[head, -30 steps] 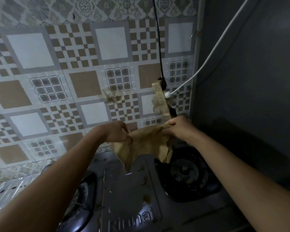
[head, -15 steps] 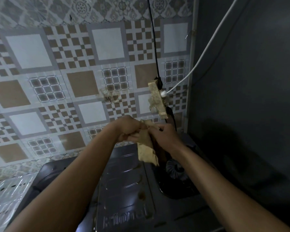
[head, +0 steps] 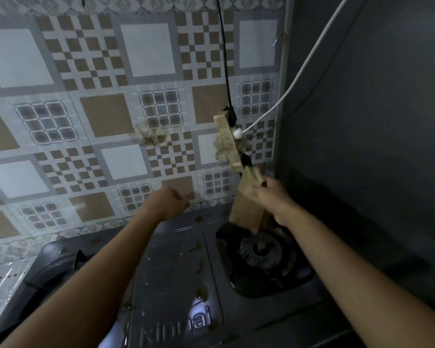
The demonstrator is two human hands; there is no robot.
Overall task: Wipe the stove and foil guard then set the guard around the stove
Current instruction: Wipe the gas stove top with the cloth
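Nearest, spattered stove (head: 176, 285), drips down its middle; shiny foil (head: 3, 285) off its left edge. Over the back edge, left hand (head: 171, 202) clenched, seemingly empty. Above the right burner (head: 260, 252), right hand (head: 274, 197) grasping the cloth (head: 245, 209) near its top, rest hanging limp. Soft, light: best bunched in the palm.

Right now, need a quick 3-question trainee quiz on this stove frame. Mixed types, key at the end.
1. Which hand holds the cloth? A left, B right, C both.
2. True or false: the cloth lies flat on the stove.
3. Fill in: brown stains run down the stove's ___ panel.
Key: 1 B, the right hand. 2 false, it hangs above the right burner. 3 centre.
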